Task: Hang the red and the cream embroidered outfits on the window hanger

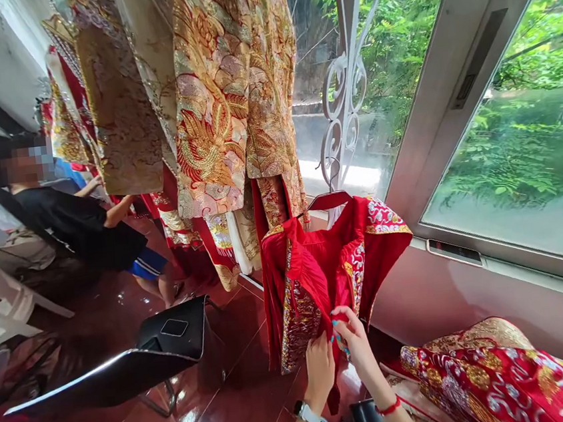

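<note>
A red embroidered jacket (317,267) with gold and silver trim hangs by its hanger (329,200) from the white scrolled ironwork (337,97). Its front falls partly open, showing a plain red lining. My left hand (320,362), below a watch with a white strap, is closed on the lower front edge. Right beside it, my right hand (353,338), with a red cord at the wrist, pinches the red cloth at the same place. The fingertips of both hands nearly meet, and what lies between them is partly hidden.
Gold embroidered garments (219,97) hang at the upper middle. A black chair (174,336) stands at left on red tiles. More embroidered clothing (510,375) lies at lower right. A phone (454,252) rests on the window sill. A person in black (76,222) handles garments at left.
</note>
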Available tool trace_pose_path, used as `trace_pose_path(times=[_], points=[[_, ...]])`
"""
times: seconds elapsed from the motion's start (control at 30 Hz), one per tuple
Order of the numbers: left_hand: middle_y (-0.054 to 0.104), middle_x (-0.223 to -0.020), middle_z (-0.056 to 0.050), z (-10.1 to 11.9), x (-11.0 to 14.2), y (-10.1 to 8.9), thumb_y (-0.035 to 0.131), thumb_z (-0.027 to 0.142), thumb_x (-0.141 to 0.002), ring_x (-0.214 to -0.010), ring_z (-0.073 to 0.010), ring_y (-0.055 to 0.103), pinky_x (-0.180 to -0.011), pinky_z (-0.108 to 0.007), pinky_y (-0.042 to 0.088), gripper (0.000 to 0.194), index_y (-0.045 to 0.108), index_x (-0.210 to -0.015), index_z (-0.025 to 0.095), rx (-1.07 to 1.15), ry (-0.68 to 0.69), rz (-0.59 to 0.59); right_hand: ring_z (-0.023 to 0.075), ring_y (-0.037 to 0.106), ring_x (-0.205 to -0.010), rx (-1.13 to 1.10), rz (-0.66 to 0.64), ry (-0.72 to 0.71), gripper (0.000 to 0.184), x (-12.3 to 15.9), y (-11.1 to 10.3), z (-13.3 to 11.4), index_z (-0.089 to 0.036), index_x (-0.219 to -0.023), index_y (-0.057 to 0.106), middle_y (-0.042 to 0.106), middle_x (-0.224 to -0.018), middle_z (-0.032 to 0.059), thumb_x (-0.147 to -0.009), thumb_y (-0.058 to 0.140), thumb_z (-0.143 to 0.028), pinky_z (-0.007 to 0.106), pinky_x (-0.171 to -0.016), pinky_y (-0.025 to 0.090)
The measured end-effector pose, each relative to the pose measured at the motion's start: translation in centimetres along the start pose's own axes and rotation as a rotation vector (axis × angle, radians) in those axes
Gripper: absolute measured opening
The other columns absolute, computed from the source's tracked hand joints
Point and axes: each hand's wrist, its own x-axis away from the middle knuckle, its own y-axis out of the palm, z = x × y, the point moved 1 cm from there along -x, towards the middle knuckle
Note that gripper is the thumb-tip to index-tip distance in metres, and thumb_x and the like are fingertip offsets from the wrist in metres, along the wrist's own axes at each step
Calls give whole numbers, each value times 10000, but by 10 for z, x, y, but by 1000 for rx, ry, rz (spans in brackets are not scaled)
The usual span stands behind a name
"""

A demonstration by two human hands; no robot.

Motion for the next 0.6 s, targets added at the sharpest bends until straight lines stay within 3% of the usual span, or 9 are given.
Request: trace_pose_path(times=[0.13, 0.27, 0.4, 0.47, 0.6], points=[[765, -1079, -128, -3, -4, 0, 372, 143, -950, -966, -247, 733, -847, -392, 589, 378, 670, -1182, 155, -1, -14, 96, 76, 252, -472, 67, -92, -55, 241, 0, 12, -35, -237, -869, 523, 372, -535, -97, -714, 679, -336, 193, -444, 184], [706, -1208, -196, 11, -17, -14, 513, 263, -913, -1104, -309, 687, -901, -449, 570, 355, 634, -1208, 106, -77, 3, 260, 63, 214, -452, -6, -33, -97, 301, 11, 17, -29, -247, -803, 417, 307, -517, -122, -719, 678, -371, 187, -438, 155], [757, -947, -114, 36, -35, -30, 471, 129, -892, -912, -257, 725, -839, -392, 564, 236, 669, -1015, 170, -37, 125, 168, 53, 222, -441, -75, 102, -119, 371, 16, 15, -15, -255, -815, 361, 341, -526, -131, -706, 688, -394, 176, -442, 151], [752, -850, -80, 42, -38, -34, 439, 87, -888, -810, -232, 727, -767, -346, 563, 264, 663, -981, 191, -20, 146, 131, 53, 237, -434, -108, 74, -53, 389, 12, 13, -16, -256, -814, 354, 378, -517, -127, -670, 691, -388, 177, -441, 151], [773, -927, -86, 36, -37, -35, 422, 80, -889, -811, -227, 738, -724, -328, 566, 335, 631, -1132, 177, -73, 132, 173, 49, 242, -428, -136, -27, 53, 369, 0, 11, -33, -251, -800, 358, 422, -500, -120, -615, 666, -336, 178, -440, 146]])
